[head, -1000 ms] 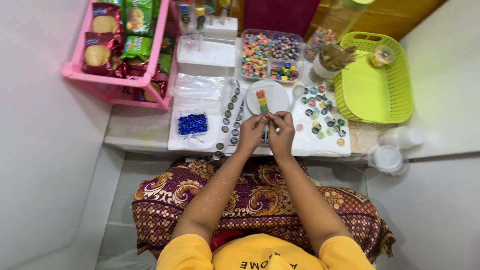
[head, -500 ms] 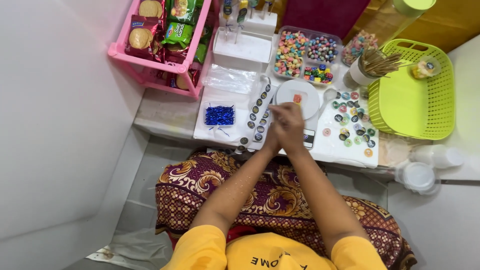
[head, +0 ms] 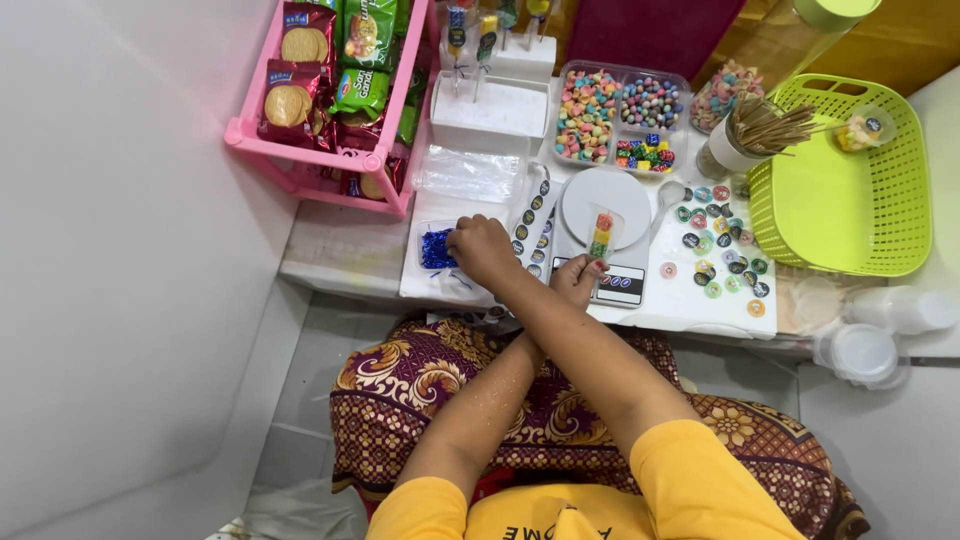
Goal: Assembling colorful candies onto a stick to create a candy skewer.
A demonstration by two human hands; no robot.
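White walls point(head: 120, 250) flank a pale tiled floor point(head: 300, 400).

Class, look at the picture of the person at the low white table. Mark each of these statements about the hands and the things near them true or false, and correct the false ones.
1. The right hand reaches across to the pile of shiny blue twist ties. True.
2. The left hand holds a small clear bag of coloured sweets over the round white kitchen scale. True.
3. The pink plastic basket is full of wooden sticks. False: it holds snack packets; the sticks stand in a white cup.
4. The lime green plastic basket sits by the blue ties. False: it stands at the other end of the table.
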